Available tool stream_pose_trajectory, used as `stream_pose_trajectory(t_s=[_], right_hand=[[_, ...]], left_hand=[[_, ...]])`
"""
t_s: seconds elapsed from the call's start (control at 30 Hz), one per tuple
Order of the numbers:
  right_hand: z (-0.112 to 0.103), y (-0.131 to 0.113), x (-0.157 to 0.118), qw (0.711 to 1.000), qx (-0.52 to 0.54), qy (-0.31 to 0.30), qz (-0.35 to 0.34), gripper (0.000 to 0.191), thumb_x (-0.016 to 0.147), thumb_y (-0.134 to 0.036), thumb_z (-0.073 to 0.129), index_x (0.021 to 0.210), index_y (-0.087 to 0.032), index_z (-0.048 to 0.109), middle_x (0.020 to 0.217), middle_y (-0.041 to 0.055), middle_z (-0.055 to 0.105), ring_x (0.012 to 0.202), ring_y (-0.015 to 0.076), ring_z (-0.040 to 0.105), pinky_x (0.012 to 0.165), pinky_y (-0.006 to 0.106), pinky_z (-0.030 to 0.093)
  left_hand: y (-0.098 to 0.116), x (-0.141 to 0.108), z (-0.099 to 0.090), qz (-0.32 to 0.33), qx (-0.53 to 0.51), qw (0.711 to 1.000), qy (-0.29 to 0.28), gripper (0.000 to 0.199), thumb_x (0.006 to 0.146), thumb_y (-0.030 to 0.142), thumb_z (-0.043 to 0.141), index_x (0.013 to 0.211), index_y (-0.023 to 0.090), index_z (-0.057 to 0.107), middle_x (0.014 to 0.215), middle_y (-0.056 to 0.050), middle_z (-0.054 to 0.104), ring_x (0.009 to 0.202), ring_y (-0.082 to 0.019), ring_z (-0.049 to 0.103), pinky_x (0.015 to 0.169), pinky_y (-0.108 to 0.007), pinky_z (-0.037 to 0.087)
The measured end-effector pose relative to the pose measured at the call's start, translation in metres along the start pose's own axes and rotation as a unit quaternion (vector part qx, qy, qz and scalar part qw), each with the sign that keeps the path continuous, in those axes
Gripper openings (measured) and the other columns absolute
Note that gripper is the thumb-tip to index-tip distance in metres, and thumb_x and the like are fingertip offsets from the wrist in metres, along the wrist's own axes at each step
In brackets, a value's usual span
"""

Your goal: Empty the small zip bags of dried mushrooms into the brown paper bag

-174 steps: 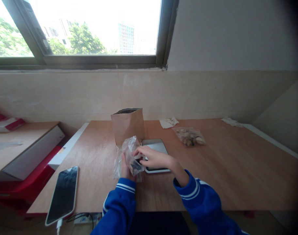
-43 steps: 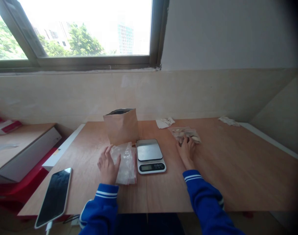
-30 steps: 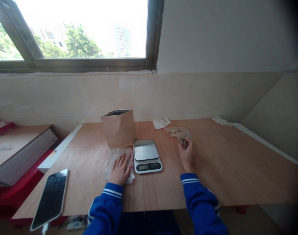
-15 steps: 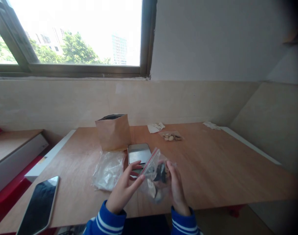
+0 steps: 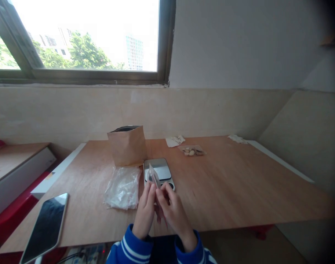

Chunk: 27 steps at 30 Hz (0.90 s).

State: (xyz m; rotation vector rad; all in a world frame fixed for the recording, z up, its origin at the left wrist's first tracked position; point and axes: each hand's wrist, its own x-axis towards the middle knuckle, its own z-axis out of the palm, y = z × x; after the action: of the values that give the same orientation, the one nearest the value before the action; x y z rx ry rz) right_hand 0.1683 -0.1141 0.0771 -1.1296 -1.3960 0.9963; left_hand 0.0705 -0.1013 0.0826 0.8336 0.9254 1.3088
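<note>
Currently I am clamping a plastic bag (image 5: 153, 176) between my left hand (image 5: 144, 211) and right hand (image 5: 173, 213), held together near the scale (image 5: 157, 168).

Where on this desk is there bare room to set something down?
Widest bare patch: light wooden tabletop right of the silver digital kitchen scale, below the small clear bag of pale pieces. Narrower: between the black smartphone and the crumpled clear plastic bag. Crowded: around the scale, between the brown paper bag and the left hand and right hand.
</note>
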Motion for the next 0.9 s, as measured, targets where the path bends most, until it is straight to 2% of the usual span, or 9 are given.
stream_pose_trajectory(t_s=[0.1, 0.23, 0.37, 0.47, 0.6, 0.67, 0.8, 0.9], right_hand=[[-0.003, 0.0, 0.0, 1.0, -0.003, -0.018, 0.0, 0.019, 0.089, -0.038, 0.051, 0.079, -0.022, 0.049, 0.066, -0.0038, 0.051, 0.055, 0.0126, 0.049, 0.051, 0.022, 0.038], [-0.005, -0.001, 0.001, 0.999, -0.01, -0.029, -0.018, 0.02, 0.093, -0.035, 0.043, 0.089, -0.021, 0.057, 0.079, 0.002, 0.061, 0.067, 0.0162, 0.058, 0.058, 0.024, 0.043], [-0.005, -0.003, 0.002, 0.999, -0.018, -0.029, -0.03, 0.024, 0.094, -0.035, 0.042, 0.096, -0.02, 0.06, 0.086, 0.0058, 0.064, 0.079, 0.0191, 0.061, 0.064, 0.026, 0.046], [-0.003, -0.002, 0.003, 0.999, -0.016, -0.032, -0.032, 0.025, 0.093, -0.037, 0.043, 0.094, -0.02, 0.061, 0.08, 0.0047, 0.064, 0.075, 0.0184, 0.06, 0.063, 0.026, 0.045], [0.003, 0.006, 0.005, 0.999, 0.002, -0.024, -0.032, 0.028, 0.089, -0.045, 0.047, 0.082, -0.019, 0.057, 0.065, -0.0002, 0.058, 0.06, 0.0144, 0.054, 0.05, 0.023, 0.038], [0.004, 0.014, 0.008, 0.999, 0.04, 0.018, -0.022, 0.032, 0.087, -0.049, 0.049, 0.073, -0.02, 0.053, 0.058, -0.0032, 0.051, 0.053, 0.0115, 0.048, 0.045, 0.021, 0.034], [-0.004, 0.025, 0.015, 0.972, 0.154, 0.175, 0.041, 0.044, 0.083, -0.058, 0.048, 0.062, -0.022, 0.037, 0.049, -0.0092, 0.033, 0.04, 0.006, 0.03, 0.037, 0.018, 0.024], [-0.008, 0.02, 0.02, 0.959, 0.197, 0.198, 0.052, 0.046, 0.083, -0.06, 0.046, 0.061, -0.022, 0.035, 0.048, -0.01, 0.033, 0.037, 0.005, 0.027, 0.034, 0.017, 0.024]], left_hand=[[-0.003, -0.001, -0.001, -0.074, 0.036, 0.995, -0.054, 0.041, 0.076, 0.057, 0.059, 0.093, 0.02, 0.057, 0.054, 0.0, 0.058, 0.031, -0.015, 0.05, 0.027, -0.025, 0.035], [-0.004, -0.001, -0.001, -0.049, 0.074, 0.994, -0.061, 0.04, 0.073, 0.056, 0.063, 0.091, 0.021, 0.054, 0.048, 0.005, 0.053, 0.029, -0.014, 0.049, 0.027, -0.022, 0.034], [0.0, -0.002, -0.002, -0.021, 0.14, 0.988, -0.067, 0.041, 0.08, 0.06, 0.053, 0.094, 0.021, 0.049, 0.042, 0.009, 0.046, 0.028, -0.011, 0.045, 0.026, -0.018, 0.033], [0.001, -0.001, -0.004, -0.008, 0.172, 0.983, -0.072, 0.044, 0.081, 0.061, 0.049, 0.097, 0.021, 0.048, 0.039, 0.009, 0.043, 0.028, -0.011, 0.043, 0.026, -0.017, 0.032], [-0.002, -0.001, -0.008, -0.007, 0.156, 0.985, -0.079, 0.042, 0.078, 0.06, 0.056, 0.092, 0.02, 0.05, 0.041, 0.008, 0.045, 0.029, -0.011, 0.045, 0.025, -0.017, 0.031], [0.001, 0.001, -0.01, -0.011, 0.118, 0.991, -0.068, 0.042, 0.076, 0.059, 0.058, 0.09, 0.021, 0.05, 0.04, 0.01, 0.042, 0.027, -0.01, 0.042, 0.024, -0.017, 0.029], [0.017, 0.007, -0.022, 0.043, 0.039, 0.998, 0.005, 0.037, 0.078, 0.057, 0.056, 0.077, 0.021, 0.044, 0.041, 0.012, 0.036, 0.026, -0.006, 0.033, 0.024, -0.014, 0.023], [0.021, 0.012, -0.032, 0.052, 0.034, 0.998, 0.018, 0.036, 0.081, 0.049, 0.055, 0.066, 0.021, 0.04, 0.04, 0.01, 0.036, 0.028, -0.006, 0.034, 0.026, -0.015, 0.024]])
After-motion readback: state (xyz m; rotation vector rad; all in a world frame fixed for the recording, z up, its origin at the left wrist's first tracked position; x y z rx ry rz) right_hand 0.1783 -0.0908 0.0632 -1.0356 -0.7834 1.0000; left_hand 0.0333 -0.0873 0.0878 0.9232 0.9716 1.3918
